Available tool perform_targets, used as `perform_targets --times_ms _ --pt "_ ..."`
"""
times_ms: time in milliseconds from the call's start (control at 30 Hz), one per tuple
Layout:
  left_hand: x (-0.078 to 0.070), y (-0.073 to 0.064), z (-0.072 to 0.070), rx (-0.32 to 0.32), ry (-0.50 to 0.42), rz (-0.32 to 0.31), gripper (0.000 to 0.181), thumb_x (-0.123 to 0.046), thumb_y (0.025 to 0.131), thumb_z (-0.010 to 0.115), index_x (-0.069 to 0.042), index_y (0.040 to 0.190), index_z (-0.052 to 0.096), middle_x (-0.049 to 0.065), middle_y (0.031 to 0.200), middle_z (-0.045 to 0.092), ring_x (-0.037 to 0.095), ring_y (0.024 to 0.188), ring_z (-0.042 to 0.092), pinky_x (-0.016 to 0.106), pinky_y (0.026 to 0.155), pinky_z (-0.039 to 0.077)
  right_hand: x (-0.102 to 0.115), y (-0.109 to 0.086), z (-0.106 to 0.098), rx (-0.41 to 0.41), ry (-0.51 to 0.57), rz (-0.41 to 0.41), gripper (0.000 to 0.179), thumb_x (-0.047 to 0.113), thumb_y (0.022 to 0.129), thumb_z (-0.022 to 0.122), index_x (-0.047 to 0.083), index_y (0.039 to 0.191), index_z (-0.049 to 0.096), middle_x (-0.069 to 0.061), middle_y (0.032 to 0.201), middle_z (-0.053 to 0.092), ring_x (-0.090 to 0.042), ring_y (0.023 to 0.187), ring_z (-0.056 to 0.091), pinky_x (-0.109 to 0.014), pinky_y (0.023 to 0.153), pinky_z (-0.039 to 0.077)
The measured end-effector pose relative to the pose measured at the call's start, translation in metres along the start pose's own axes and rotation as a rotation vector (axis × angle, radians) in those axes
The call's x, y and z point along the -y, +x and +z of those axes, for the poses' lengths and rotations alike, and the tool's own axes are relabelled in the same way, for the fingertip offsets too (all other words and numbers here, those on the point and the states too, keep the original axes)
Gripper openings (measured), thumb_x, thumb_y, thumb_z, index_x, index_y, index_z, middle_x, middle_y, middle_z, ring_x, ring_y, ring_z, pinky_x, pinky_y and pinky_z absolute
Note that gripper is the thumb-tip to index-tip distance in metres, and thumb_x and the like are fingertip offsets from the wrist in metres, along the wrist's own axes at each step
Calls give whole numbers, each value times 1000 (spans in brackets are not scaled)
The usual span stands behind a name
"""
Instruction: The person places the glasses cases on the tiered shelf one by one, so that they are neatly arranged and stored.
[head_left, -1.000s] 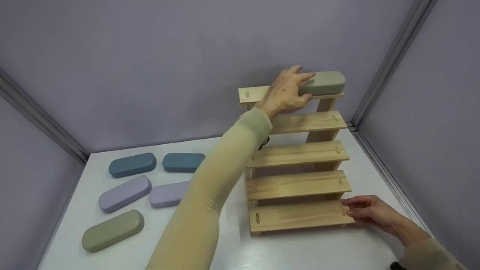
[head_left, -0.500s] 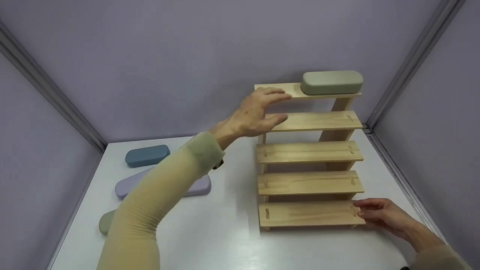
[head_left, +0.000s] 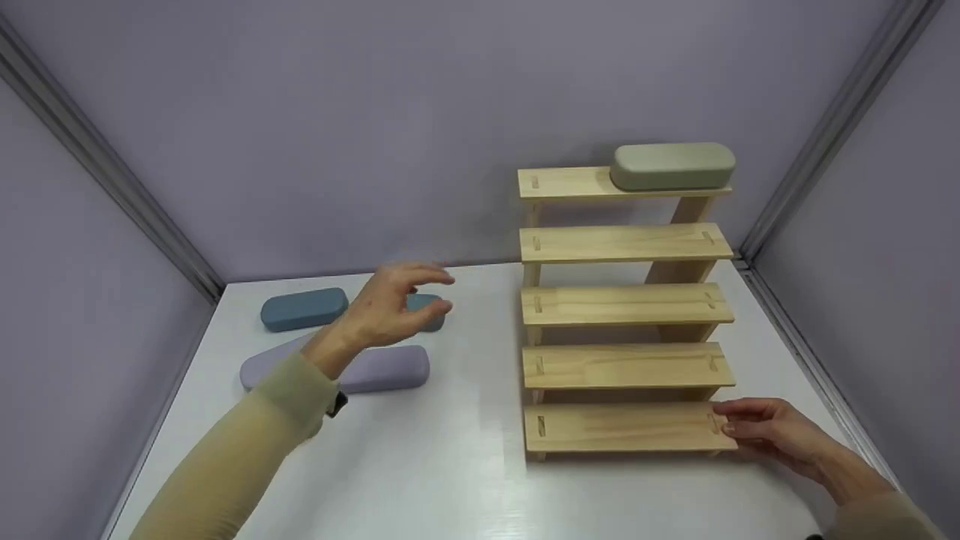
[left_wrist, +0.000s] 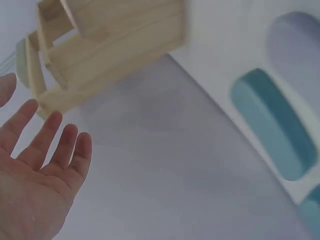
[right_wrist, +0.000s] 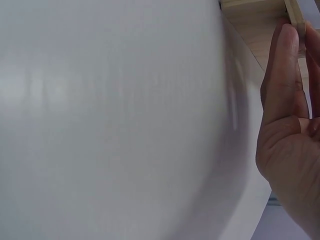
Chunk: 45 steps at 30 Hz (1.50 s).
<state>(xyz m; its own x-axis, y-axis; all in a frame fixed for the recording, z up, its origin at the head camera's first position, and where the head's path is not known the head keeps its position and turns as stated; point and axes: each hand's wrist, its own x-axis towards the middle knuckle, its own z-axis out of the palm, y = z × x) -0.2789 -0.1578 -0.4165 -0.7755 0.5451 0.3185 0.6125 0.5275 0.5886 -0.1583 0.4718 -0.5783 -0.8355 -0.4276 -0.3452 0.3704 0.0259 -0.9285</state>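
Observation:
My left hand [head_left: 379, 307] hovers over the left side of the table, fingers spread and thumb apart, holding nothing. Partly behind it is a blue glasses case [head_left: 433, 315]; another blue case [head_left: 304, 309] lies to its left. Two lilac cases, one at the right [head_left: 394, 367] and one at the left [head_left: 266, 364], lie nearer, partly covered by my wrist and sleeve. My right hand [head_left: 780, 435] pinches the right end of the lowest step of a wooden stepped rack [head_left: 630, 427]. On the rack's top step, at the right, sits a sage green case [head_left: 673, 166].
The rack has several steps and stands on the right half of the white table [head_left: 465, 480]. Grey panel walls [head_left: 360, 135] with metal corner rails [head_left: 832, 135] enclose the back and both sides.
My left hand has moved off the green case on the top step, down and left toward the blue cases. My right hand keeps its hold on the lowest step. The head view has shifted slightly.

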Motion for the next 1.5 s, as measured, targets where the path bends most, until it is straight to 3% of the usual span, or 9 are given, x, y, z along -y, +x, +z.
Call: perform_targets --times_ms 133,333,567,733,867,1067,1133,1400,1500 --pt "29 -44 2 -23 2 -75 33 -22 102 83 -12 133 82 11 139 80 37 131 74 63 103 63 -2 0 -1 8 24 -6 47 -4 111 58 30 128 86 20 128 83 0 108 80 -19 92 65" --pt "65 -100 8 -25 21 -247 27 -23 101 85 -14 126 84 7 131 84 35 126 76 60 105 62 -2 -1 -3 0 30 -25 47 -5 111 58 29 128 86 20 129 83 1 109 79 -18 93 64" --pt "94 -163 1 -10 4 -396 32 -20 99 86 -9 129 82 7 135 81 36 133 72 64 111 59 -5 0 -1 -8 26 -30 47 -4 111 59 30 126 86 20 127 84 2 108 78 -18 93 64" --pt "109 -196 -11 -54 75 -440 33 -20 90 92 -14 122 85 5 132 83 35 133 73 58 117 56 -5 1 0 -10 37 -17 47 -4 111 60 31 125 87 20 126 84 1 105 78 -19 91 65" --pt "119 -218 -25 -77 152 -484 33 -23 86 96 -17 117 87 7 130 84 38 130 75 53 115 55 -4 1 1 -4 55 -8 47 -4 111 59 30 126 86 19 126 83 0 104 79 -20 90 66" --pt "132 -245 -38 -34 154 -589 37 -26 84 99 -15 117 87 19 137 80 51 137 70 68 119 50 -3 1 1 -2 69 -9 47 -5 110 59 30 125 87 17 124 84 -1 104 79 -21 90 66" --pt "135 -253 -40 -25 156 -626 38 -27 84 99 -15 118 87 20 140 79 52 139 68 68 120 49 -3 2 0 -1 75 -7 46 -5 111 59 30 126 87 16 124 84 -2 104 80 -21 91 66" --pt "138 -263 -38 -26 118 -742 52 -36 86 98 -14 130 83 18 149 75 47 144 67 49 117 52 -6 0 -2 -7 58 -3 47 -3 111 59 31 126 86 19 126 83 0 104 79 -21 90 66" --pt "137 -266 -37 -35 112 -750 51 -36 85 99 -16 129 84 17 150 75 45 146 66 28 114 49 -6 1 -1 -4 63 -3 47 -3 111 59 31 126 86 18 125 84 -1 103 80 -22 90 67"
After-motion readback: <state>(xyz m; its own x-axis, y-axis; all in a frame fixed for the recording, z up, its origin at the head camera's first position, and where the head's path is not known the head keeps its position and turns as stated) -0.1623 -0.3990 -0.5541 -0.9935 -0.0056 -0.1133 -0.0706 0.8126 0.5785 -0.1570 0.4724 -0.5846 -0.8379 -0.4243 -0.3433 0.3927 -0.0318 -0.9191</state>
